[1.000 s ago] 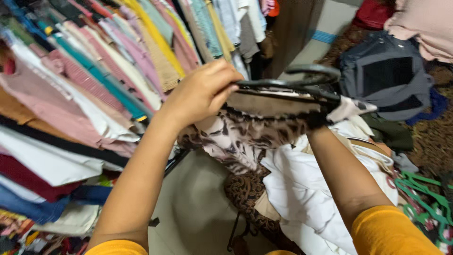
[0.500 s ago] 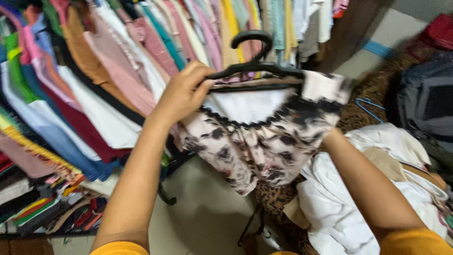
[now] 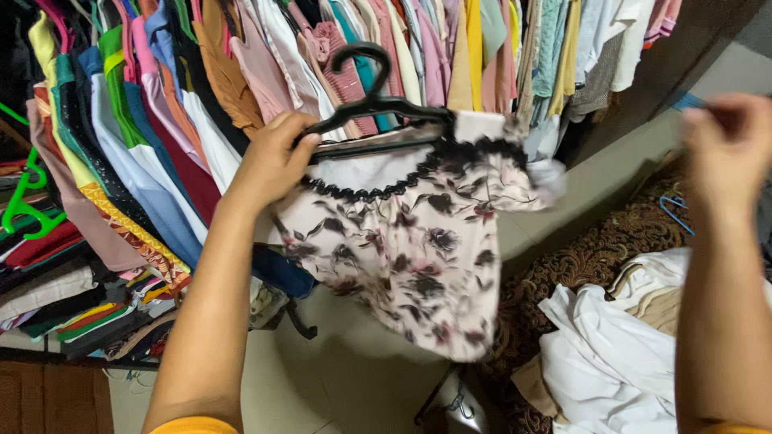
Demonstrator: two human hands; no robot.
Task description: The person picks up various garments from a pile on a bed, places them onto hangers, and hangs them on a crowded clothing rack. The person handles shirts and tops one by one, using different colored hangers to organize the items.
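Now, from the head camera, I see my right hand has let go of the floral blouse it was under half a second ago; it is raised off to the side, blurred, fingers loosely curled on nothing I can make out. My left hand alone carries the load, fingers pinched around one arm of the black hanger, the blouse hanging from it in front of the packed rack of clothes. The blouse has come up nearer the rail, so I judge it ready to be hung. Below lie a pale tiled floor, a patterned brown carpet and a heap of white garments; green hangers sit at far left.
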